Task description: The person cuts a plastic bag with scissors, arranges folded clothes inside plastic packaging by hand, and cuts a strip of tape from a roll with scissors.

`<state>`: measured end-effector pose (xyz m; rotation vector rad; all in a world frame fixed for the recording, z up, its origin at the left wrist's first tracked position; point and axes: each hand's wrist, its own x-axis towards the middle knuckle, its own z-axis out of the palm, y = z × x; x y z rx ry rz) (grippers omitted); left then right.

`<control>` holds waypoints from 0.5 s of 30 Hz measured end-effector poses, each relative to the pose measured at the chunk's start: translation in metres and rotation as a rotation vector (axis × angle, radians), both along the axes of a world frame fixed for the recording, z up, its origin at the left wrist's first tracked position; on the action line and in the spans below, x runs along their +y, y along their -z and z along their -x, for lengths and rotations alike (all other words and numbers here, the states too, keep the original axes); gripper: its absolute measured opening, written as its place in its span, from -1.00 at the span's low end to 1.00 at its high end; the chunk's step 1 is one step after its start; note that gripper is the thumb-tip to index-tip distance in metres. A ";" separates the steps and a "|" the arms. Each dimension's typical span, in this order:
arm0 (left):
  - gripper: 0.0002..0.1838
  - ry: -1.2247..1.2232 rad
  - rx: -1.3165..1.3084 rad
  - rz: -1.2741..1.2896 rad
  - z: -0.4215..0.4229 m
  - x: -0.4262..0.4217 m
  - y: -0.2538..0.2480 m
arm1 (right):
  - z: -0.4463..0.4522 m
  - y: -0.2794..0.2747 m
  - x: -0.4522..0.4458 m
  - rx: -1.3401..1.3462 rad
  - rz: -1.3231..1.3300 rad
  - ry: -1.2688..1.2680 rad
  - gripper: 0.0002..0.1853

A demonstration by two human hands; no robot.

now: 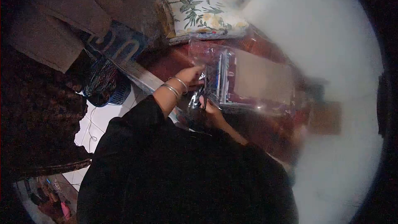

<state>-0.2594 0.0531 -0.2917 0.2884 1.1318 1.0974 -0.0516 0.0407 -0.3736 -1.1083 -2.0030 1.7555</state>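
My left hand (190, 77), with silver bangles at the wrist, is closed on the crinkled, shiny edge of a clear plastic bag (198, 49). My right hand (210, 107) grips a pair of dark-handled scissors (205, 87), their blades pointing away from me, up beside my left fingers. Inside the bag lies a flat maroon item with a beige panel (259, 74) and a striped blue and white edge. Glare on the plastic hides exactly where the blades meet it.
The bag rests on a reddish-brown wooden surface (163, 64). Behind it sits a floral pillow (207, 16). To the left are a blue basket (120, 94) holding dark tangled strands, white floor tiles (94, 118) and brown cloth (62, 20). A pale haze blurs the right side.
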 end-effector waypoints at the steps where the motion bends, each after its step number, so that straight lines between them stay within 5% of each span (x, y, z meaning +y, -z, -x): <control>1: -0.58 0.005 -0.004 -0.001 0.005 0.002 -0.002 | -0.002 0.006 0.000 0.069 -0.093 -0.060 -0.67; 3: -0.64 0.396 1.553 -0.506 0.015 -0.001 -0.008 | 0.000 -0.027 -0.013 0.137 -0.107 -0.069 -0.61; 4: -0.64 0.398 1.553 -0.507 0.009 -0.004 -0.014 | 0.003 -0.055 -0.021 0.136 -0.066 -0.046 -0.58; 5: -0.67 0.098 1.094 -0.401 -0.004 -0.009 -0.021 | 0.006 -0.082 -0.029 0.135 -0.025 -0.022 -0.55; 6: -0.68 -0.179 0.624 -0.284 -0.014 -0.014 -0.022 | 0.007 -0.098 -0.034 0.077 -0.324 -0.082 -0.54; 7: -0.68 -0.178 0.624 -0.280 -0.018 -0.017 -0.020 | 0.009 -0.098 -0.034 0.046 -0.469 -0.117 -0.54; 8: -0.69 -0.239 0.951 -0.307 -0.022 -0.019 -0.019 | 0.011 -0.099 -0.034 0.015 -0.617 -0.142 -0.53; 9: -0.71 -0.300 1.279 -0.331 -0.025 -0.023 -0.022 | 0.015 -0.096 -0.031 0.052 -0.209 -0.030 -0.53; 11: -0.72 -0.320 1.239 -0.316 -0.029 -0.027 -0.030 | 0.018 -0.091 -0.025 0.089 0.195 0.082 -0.54; 15: -0.72 -0.333 1.301 -0.381 -0.026 -0.024 -0.023 | 0.028 -0.128 -0.029 -0.016 0.420 0.172 -0.51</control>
